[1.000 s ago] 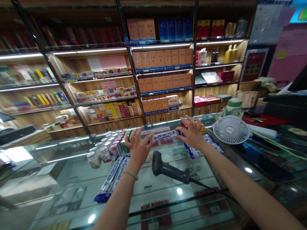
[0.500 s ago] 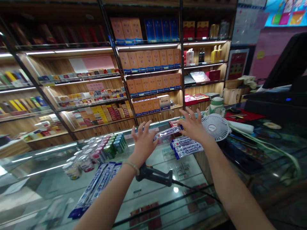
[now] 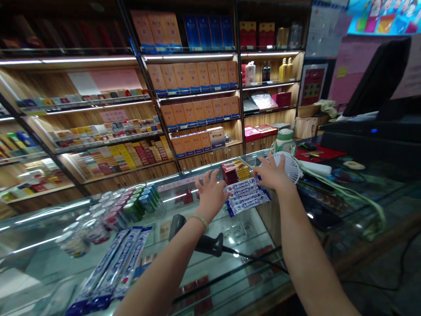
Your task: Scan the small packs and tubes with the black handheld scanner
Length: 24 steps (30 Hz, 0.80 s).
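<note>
My left hand [image 3: 212, 193] pinches the left end of a narrow blue-and-white snack packet [image 3: 242, 186]. At its other end, the fingertips of my right hand [image 3: 273, 174] grip the wrapper. The packet lies level at the far side of a small row of matching packets [image 3: 246, 202] on the glass counter. Directly behind it sits a stack of small red and yellow packs [image 3: 236, 171]. Beneath my left forearm rests a black handheld scanner [image 3: 207, 244], partly covered by the arm. Longer blue-and-white packets [image 3: 113, 267] lie to the left of that arm.
Several cans and tubs [image 3: 108, 215] stand in rows on the glass counter [image 3: 171, 281] at left. A white fan [image 3: 289, 169], a green-lidded bottle [image 3: 284, 141] and a dark monitor [image 3: 375, 81] are at right. The scanner's cable [image 3: 253, 259] runs rightward. Stocked shelves [image 3: 197, 94] line the back.
Both hands have brought the held packet down and toward the row of matching packets, uncovering the red and yellow stack behind. The camera view has shifted to the right.
</note>
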Each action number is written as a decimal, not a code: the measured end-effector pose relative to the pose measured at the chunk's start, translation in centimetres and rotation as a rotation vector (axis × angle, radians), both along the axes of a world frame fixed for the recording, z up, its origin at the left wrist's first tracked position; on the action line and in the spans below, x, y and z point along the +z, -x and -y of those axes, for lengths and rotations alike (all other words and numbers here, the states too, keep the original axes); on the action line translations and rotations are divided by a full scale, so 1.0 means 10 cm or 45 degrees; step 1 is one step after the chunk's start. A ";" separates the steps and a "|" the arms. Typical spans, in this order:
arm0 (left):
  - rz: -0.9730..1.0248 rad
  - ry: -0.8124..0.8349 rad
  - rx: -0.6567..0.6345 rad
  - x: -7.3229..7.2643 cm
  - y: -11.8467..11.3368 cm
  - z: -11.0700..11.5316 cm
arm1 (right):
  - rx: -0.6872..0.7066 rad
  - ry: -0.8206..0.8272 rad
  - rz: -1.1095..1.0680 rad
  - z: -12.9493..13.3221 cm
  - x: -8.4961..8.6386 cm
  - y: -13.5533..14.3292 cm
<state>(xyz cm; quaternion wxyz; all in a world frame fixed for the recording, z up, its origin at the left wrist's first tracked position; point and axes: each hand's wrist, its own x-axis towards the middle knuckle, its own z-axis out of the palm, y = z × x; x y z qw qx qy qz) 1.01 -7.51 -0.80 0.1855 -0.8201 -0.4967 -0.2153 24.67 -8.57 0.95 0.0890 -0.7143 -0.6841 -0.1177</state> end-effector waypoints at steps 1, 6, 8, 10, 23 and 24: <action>0.005 0.026 0.009 -0.01 -0.01 0.00 | -0.007 0.044 -0.013 -0.03 -0.02 -0.02; 0.006 0.106 -0.003 -0.09 -0.07 0.01 | 0.015 0.180 -0.041 -0.15 -0.08 -0.05; -0.004 0.114 -0.013 -0.12 -0.09 0.01 | 0.032 0.208 -0.043 -0.18 -0.09 -0.03; -0.013 0.118 -0.020 -0.15 -0.10 0.00 | 0.044 0.231 -0.049 -0.20 -0.10 0.00; -0.013 0.129 -0.042 -0.25 -0.10 -0.04 | 0.100 0.306 -0.013 -0.23 -0.11 0.16; -0.017 0.129 -0.044 -0.25 -0.10 -0.04 | 0.103 0.303 -0.007 -0.23 -0.12 0.16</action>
